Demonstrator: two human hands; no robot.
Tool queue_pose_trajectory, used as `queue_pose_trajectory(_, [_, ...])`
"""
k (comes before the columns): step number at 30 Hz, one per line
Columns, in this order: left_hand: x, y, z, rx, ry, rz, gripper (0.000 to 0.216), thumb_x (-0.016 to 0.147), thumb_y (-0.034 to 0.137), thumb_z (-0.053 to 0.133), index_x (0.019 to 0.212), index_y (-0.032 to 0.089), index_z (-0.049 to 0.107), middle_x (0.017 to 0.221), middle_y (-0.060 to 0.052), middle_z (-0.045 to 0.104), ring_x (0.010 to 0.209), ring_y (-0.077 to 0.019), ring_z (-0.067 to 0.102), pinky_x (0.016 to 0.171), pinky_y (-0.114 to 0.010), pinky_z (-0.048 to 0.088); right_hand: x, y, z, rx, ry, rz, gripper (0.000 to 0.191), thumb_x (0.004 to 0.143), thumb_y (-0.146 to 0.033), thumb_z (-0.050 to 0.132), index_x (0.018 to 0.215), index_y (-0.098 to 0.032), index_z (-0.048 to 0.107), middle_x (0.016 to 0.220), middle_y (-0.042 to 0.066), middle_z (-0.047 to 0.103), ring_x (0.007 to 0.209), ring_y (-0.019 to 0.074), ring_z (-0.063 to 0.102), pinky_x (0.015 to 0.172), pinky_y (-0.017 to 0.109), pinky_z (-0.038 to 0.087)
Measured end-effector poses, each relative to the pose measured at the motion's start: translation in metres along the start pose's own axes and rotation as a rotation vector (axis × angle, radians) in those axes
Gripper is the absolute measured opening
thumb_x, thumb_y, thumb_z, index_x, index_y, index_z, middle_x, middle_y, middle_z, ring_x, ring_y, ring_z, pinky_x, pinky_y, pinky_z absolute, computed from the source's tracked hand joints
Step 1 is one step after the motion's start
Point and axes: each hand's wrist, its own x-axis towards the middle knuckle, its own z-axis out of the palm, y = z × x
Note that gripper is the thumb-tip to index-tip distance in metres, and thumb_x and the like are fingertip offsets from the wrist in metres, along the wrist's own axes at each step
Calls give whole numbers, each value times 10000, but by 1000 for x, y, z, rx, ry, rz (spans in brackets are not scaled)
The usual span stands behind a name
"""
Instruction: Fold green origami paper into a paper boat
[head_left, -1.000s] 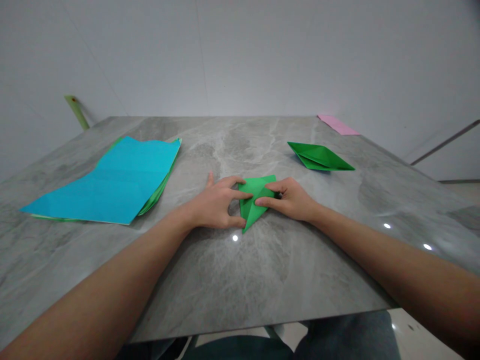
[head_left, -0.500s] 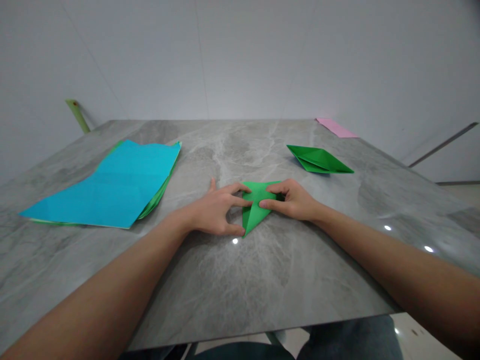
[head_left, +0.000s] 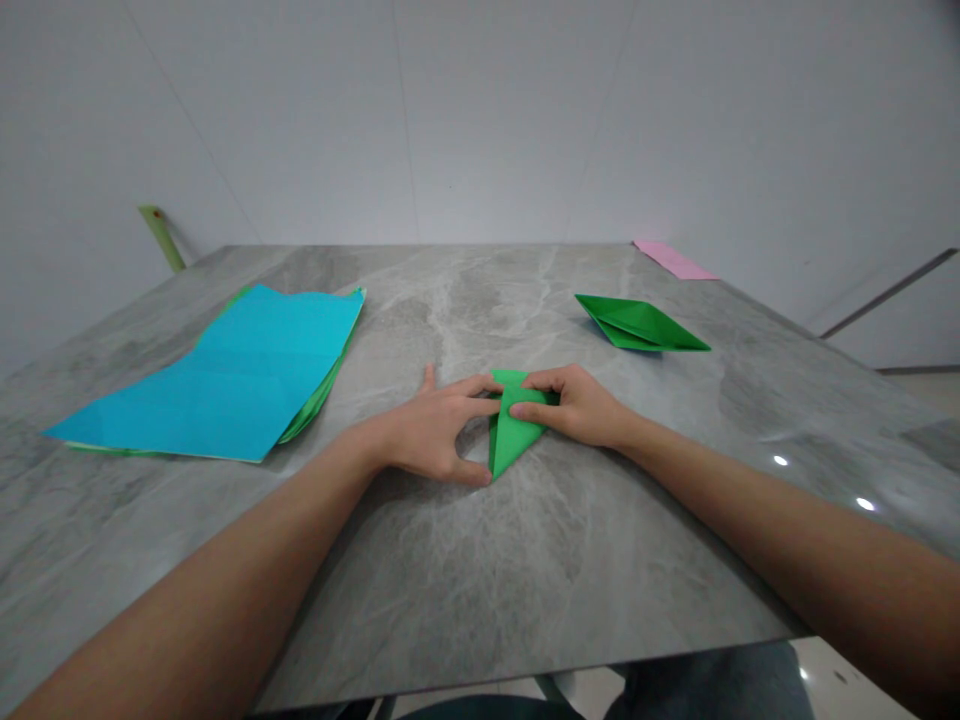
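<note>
A small piece of folded green paper (head_left: 515, 437) lies on the table between my two hands, its narrow point toward me. My left hand (head_left: 431, 430) is open, fingers and thumb spread along the paper's left edge, with the thumb tip at the lower point. From the other side, my right hand (head_left: 581, 403) pinches a flap of the paper between thumb and forefinger, folded over toward the left. The fingers hide part of the upper right of the paper.
On the left of the grey marbled table (head_left: 480, 590) lies a blue sheet (head_left: 217, 385) over several green sheets. A folded dark-green paper boat shape (head_left: 641, 325) sits behind my right hand. A pink paper (head_left: 675, 260) lies at the far right edge, near the wall.
My right hand has moved slightly left, bringing the right flap of the green paper over toward the middle. My left hand stays at the paper's left edge.
</note>
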Motion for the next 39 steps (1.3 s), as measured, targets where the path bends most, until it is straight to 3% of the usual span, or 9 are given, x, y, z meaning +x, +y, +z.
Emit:
queue_pose_trajectory(8, [1,-1,3,-5,9,-67,1134,695,476,758,1581,200,108,1626,-199,205,1483,-424,197,1092,-732,-142,3,3,2,9,-12,18,296,821,-427,645,700,-159,613,640,-26,498,616,120,438,593,264,347])
queue_pose_trajectory(16, [3,1,3,14,4,-138,1196,664,545,777,1587,204,98,1640,-204,139,1496,-435,124,1082,-748,-124,6,1,2,-67,-25,25,297,817,-418,633,665,-168,584,613,-33,470,597,115,419,578,260,322])
queue_pose_trajectory(23, [4,-2,6,-22,43,-152,919,871,659,530,1573,178,185,1625,-198,209,1497,-402,160,1076,-753,-125,6,1,0,-92,-23,27,306,822,-422,629,653,-172,574,606,-33,468,599,118,424,581,260,321])
queue_pose_trajectory(30, [7,1,10,43,56,-152,1096,744,707,668,1571,168,192,1620,-224,205,1489,-421,171,1079,-767,-87,8,0,1,-128,-19,38,297,827,-429,612,687,-167,610,612,-25,497,598,123,439,577,262,317])
queue_pose_trajectory(39, [5,0,10,37,25,-135,1241,652,752,710,1580,149,149,1623,-239,169,1493,-450,113,1075,-770,-98,7,-1,1,-139,-19,41,309,825,-440,614,683,-166,605,600,-31,480,582,116,425,567,259,303])
